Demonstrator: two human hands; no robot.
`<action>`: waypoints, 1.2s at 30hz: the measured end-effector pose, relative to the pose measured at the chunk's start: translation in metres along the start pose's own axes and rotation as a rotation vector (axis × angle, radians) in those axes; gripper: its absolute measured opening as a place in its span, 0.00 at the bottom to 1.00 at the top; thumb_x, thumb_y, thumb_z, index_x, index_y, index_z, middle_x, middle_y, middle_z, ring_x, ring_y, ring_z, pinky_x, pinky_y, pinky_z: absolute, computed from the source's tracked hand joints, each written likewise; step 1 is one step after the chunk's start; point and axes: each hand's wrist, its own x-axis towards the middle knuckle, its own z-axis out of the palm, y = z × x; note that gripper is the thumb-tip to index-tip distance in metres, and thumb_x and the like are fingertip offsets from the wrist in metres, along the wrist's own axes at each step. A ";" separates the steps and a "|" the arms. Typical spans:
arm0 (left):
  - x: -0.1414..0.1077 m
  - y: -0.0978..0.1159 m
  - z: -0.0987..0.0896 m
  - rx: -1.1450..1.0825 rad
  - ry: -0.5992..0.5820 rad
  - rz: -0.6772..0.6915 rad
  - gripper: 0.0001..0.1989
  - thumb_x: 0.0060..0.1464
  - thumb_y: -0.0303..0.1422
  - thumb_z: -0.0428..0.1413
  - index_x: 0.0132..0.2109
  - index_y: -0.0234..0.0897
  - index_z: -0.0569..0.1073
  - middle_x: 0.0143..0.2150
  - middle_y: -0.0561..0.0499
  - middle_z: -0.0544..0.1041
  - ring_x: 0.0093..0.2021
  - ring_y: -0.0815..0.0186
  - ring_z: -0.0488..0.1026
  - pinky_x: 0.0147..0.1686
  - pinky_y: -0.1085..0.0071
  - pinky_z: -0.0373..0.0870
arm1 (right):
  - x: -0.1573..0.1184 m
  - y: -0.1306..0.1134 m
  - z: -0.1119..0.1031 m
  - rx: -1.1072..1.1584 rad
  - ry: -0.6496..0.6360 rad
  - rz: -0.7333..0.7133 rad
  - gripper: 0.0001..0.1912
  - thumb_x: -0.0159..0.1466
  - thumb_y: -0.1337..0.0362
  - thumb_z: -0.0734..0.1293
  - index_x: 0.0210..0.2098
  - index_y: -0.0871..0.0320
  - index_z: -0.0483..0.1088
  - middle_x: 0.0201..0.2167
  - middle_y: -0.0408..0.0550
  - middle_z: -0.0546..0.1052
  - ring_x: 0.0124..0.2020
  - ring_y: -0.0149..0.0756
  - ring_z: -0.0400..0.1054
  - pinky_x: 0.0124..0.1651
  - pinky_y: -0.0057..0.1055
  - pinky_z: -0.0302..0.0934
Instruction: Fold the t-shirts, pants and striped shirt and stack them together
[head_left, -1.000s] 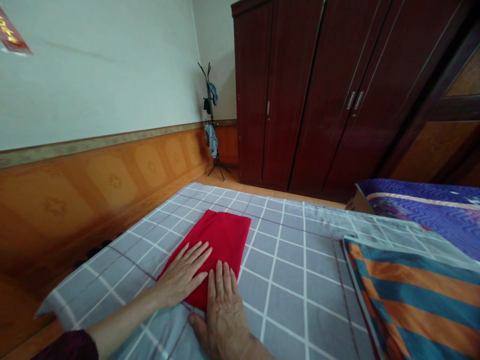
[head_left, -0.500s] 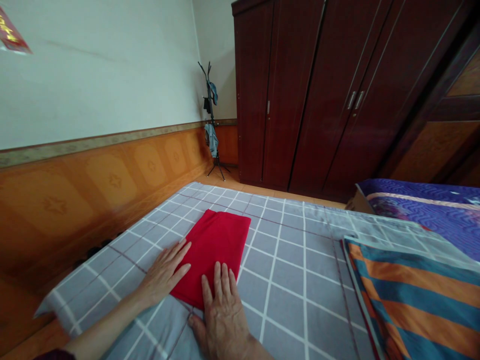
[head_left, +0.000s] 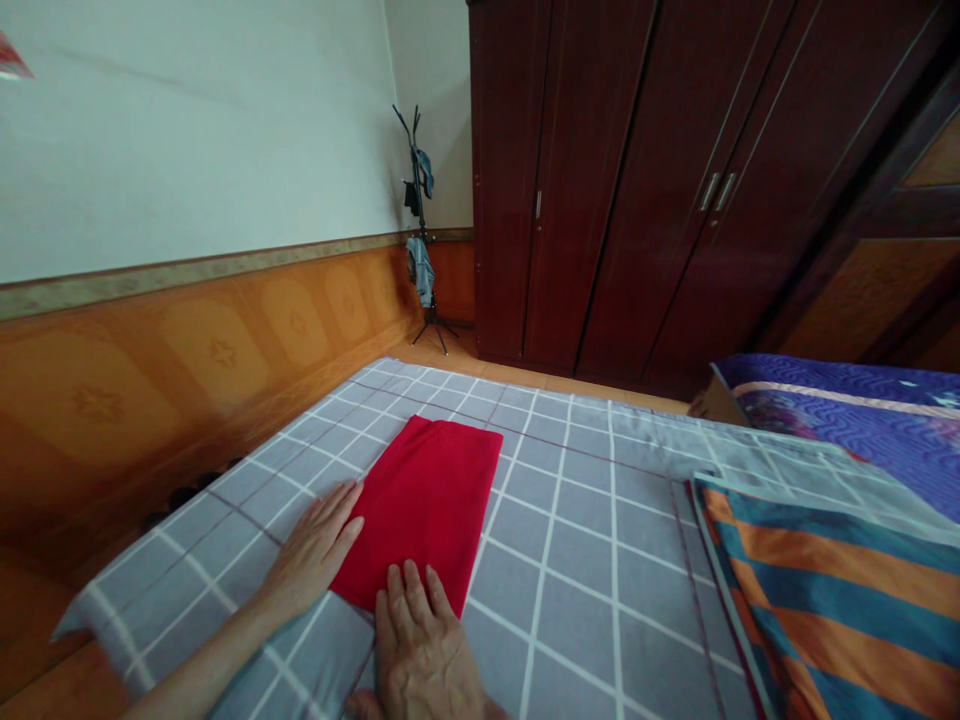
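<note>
A red folded cloth (head_left: 424,500) lies flat on the grey checked bedsheet (head_left: 570,520), a roughly rectangular piece whose exact kind I cannot make out. My left hand (head_left: 319,545) rests along its left edge, fingers stretched out and fingertips touching the border. At the near edge, my right hand (head_left: 424,640) lies palm down with its fingertips on the red fabric. Neither hand grips anything; both are flat with fingers extended.
To the right lies a striped orange and teal cloth (head_left: 847,580). Beyond it is a purple quilted cover (head_left: 847,400). A dark red wardrobe (head_left: 600,200) stands at the back, beside a black coat rack (head_left: 420,220) with garments. A wood-panelled wall (head_left: 225,350) runs along the left.
My right hand has slid back toward me, uncovering more of the red cloth's near part. My left hand has shifted slightly left along the edge. The camera has tilted a little.
</note>
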 end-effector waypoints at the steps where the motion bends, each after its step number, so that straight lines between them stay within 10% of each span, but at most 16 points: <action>1: 0.001 -0.001 0.001 -0.005 0.011 -0.026 0.26 0.63 0.41 0.39 0.65 0.38 0.55 0.65 0.46 0.59 0.64 0.60 0.55 0.63 0.55 0.52 | 0.001 0.000 0.003 -0.019 0.010 0.011 0.37 0.61 0.48 0.61 0.60 0.72 0.59 0.61 0.64 0.58 0.61 0.56 0.52 0.61 0.48 0.52; 9: 0.005 -0.001 0.001 -0.058 0.069 -0.126 0.25 0.62 0.43 0.38 0.57 0.33 0.65 0.61 0.42 0.64 0.62 0.58 0.59 0.62 0.57 0.55 | 0.001 0.001 -0.010 -0.123 0.143 -0.074 0.32 0.60 0.49 0.62 0.53 0.70 0.66 0.53 0.61 0.69 0.54 0.51 0.61 0.56 0.43 0.57; 15: 0.007 0.000 -0.003 -0.144 0.153 -0.156 0.19 0.60 0.44 0.41 0.46 0.38 0.68 0.55 0.44 0.70 0.56 0.59 0.66 0.57 0.57 0.62 | 0.006 0.003 -0.028 -0.162 0.083 0.036 0.06 0.60 0.67 0.64 0.28 0.61 0.71 0.30 0.50 0.73 0.34 0.41 0.65 0.37 0.39 0.63; 36: 0.010 -0.013 0.000 -0.123 0.121 -0.216 0.25 0.57 0.50 0.43 0.32 0.36 0.75 0.55 0.38 0.70 0.55 0.54 0.68 0.58 0.58 0.61 | 0.012 0.026 -0.062 -0.048 -0.213 0.266 0.09 0.55 0.72 0.62 0.26 0.60 0.75 0.23 0.54 0.77 0.26 0.44 0.72 0.28 0.34 0.58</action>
